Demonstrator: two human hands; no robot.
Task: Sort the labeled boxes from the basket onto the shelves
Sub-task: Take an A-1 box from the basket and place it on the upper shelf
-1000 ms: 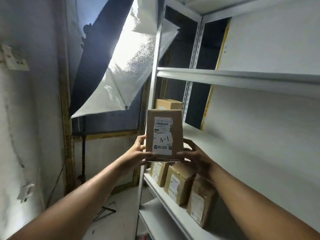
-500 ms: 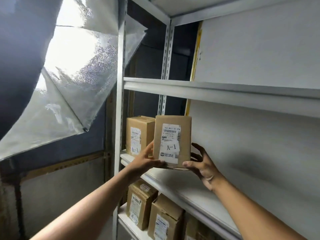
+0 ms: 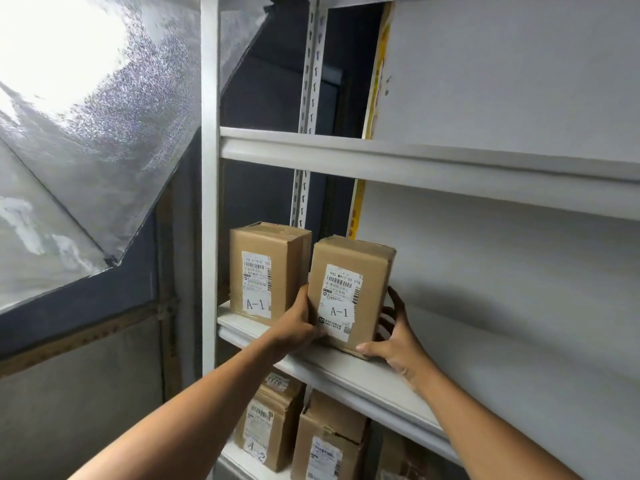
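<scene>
Presently, left hand [image 3: 296, 329] and right hand [image 3: 398, 344] clasp one brown cardboard A-1 box [image 3: 349, 292] on the white metal shelf [image 3: 374, 379]; a second A-1 box [image 3: 266, 268] stands just beside it.

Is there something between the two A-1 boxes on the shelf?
Only the left hand's fingers, seen in the head view, in the narrow gap between the held box and the standing box.

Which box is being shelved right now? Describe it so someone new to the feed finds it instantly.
Find the white metal shelving unit and its middle shelf. Two upright cardboard boxes marked A-1 stand there; the one wanted is the right-hand box, nearer the camera. Unlike its neighbour, it is gripped by the left hand and right hand.
</scene>
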